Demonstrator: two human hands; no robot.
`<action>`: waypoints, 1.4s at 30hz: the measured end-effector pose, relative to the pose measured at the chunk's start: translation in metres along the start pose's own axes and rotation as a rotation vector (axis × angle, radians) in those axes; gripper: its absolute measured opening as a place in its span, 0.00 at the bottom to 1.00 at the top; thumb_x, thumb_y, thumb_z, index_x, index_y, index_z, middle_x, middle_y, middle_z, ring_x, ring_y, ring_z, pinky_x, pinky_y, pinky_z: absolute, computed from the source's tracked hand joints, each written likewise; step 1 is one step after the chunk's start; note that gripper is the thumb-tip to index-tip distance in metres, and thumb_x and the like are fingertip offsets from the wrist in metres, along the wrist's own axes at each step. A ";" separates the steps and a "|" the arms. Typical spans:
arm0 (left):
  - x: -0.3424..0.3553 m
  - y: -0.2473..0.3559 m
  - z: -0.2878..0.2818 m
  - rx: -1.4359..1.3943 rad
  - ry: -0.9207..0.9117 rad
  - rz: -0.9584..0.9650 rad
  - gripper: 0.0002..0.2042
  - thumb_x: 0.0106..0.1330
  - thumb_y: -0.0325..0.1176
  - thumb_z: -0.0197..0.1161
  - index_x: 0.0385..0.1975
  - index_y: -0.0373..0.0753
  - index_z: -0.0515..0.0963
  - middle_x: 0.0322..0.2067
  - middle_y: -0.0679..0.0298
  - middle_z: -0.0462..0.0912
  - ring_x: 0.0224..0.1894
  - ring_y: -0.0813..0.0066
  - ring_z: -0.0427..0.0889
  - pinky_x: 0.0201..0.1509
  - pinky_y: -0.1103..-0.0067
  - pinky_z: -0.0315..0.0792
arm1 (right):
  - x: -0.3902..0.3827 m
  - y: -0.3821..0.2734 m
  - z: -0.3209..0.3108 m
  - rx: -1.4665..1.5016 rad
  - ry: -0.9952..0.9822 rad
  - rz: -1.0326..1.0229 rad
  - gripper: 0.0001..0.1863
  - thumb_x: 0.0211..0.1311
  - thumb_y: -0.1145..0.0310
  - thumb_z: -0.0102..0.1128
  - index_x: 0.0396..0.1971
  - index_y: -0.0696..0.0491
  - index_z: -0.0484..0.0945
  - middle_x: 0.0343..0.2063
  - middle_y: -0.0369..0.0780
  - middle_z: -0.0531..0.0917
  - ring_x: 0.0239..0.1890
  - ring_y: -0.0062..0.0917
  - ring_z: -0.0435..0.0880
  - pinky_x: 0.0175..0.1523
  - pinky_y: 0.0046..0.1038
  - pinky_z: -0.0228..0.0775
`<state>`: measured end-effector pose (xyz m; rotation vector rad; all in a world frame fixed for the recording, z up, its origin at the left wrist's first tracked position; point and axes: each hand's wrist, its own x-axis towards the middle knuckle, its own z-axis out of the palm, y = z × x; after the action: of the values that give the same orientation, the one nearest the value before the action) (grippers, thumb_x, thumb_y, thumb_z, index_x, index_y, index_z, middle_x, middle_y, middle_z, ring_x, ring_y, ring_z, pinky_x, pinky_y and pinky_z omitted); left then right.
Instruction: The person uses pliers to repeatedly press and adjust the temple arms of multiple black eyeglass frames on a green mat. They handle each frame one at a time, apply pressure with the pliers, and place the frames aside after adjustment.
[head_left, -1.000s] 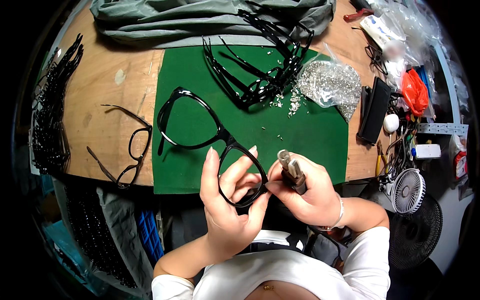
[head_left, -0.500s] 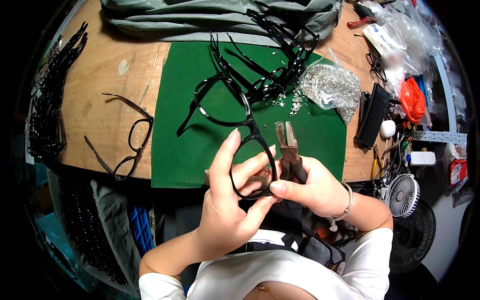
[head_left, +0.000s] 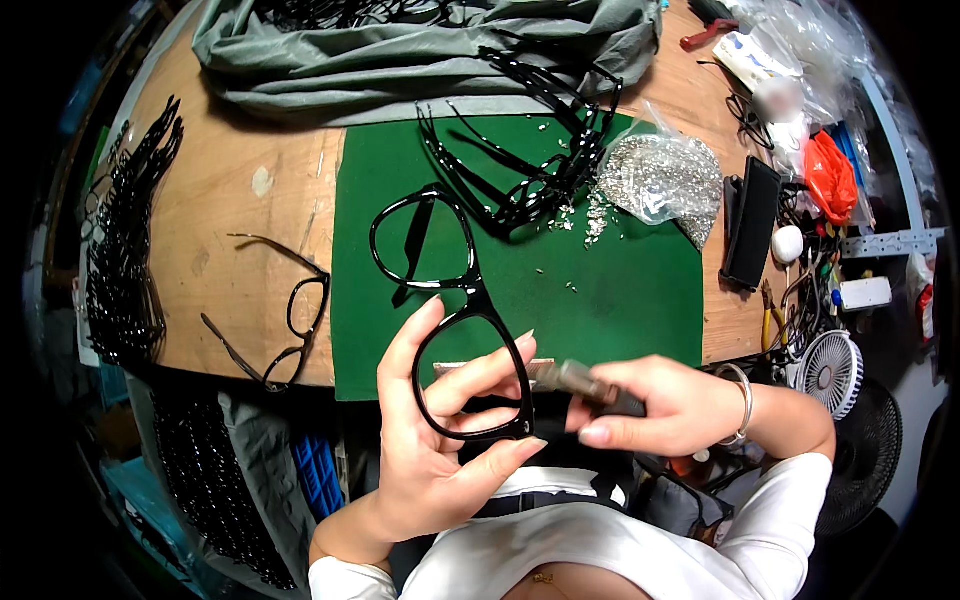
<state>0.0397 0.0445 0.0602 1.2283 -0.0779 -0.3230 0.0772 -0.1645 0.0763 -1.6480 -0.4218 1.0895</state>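
A black eyeglass frame (head_left: 476,291) is held up in my left hand (head_left: 432,455). My fingers reach behind and through the nearer rim, and the thumb presses at its lower right corner. My right hand (head_left: 668,405) is closed around a pair of pliers (head_left: 582,382), slightly blurred, whose jaws point left toward that rim. A gap separates my right hand from the glasses. Behind the frame lies a green mat (head_left: 620,310). On it are a heap of black eyeglass frames (head_left: 525,205) and a clear bag of small silvery parts (head_left: 660,175).
Another black frame (head_left: 300,350) lies on the wooden table (head_left: 235,220) at left, beyond it a long pile of frames (head_left: 125,270). Grey cloth (head_left: 420,90) borders the back. At right are a black case (head_left: 752,220), yellow-handled pliers (head_left: 768,315) and a small fan (head_left: 832,372).
My right hand has drawn away from the nearer rim to the right. The pliers have swung from pointing up to pointing left. The frame and my left hand sit lower and farther left in view.
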 end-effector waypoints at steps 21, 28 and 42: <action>0.002 -0.008 0.002 0.007 -0.065 -0.075 0.41 0.52 0.14 0.55 0.58 0.39 0.32 0.52 0.44 0.62 0.44 0.67 0.75 0.45 0.78 0.72 | 0.009 -0.006 0.011 -0.600 0.039 0.035 0.18 0.53 0.59 0.54 0.21 0.61 0.70 0.15 0.48 0.75 0.21 0.43 0.76 0.28 0.37 0.68; 0.006 -0.005 -0.004 0.096 0.003 -0.134 0.40 0.51 0.14 0.54 0.58 0.39 0.34 0.51 0.46 0.63 0.41 0.70 0.76 0.43 0.82 0.72 | 0.014 0.009 -0.008 -0.424 0.022 0.024 0.27 0.53 0.55 0.55 0.42 0.65 0.67 0.34 0.52 0.75 0.38 0.41 0.76 0.42 0.31 0.68; -0.029 -0.043 -0.010 0.081 0.103 0.024 0.34 0.52 0.17 0.55 0.54 0.41 0.42 0.41 0.48 0.69 0.27 0.82 0.71 0.36 0.86 0.67 | 0.023 0.059 -0.023 -0.898 0.560 -0.086 0.14 0.44 0.72 0.57 0.33 0.58 0.68 0.25 0.44 0.73 0.30 0.36 0.74 0.36 0.33 0.65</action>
<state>0.0057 0.0489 0.0200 1.3211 -0.0166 -0.2369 0.0937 -0.1831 0.0135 -2.5831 -0.6451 0.3079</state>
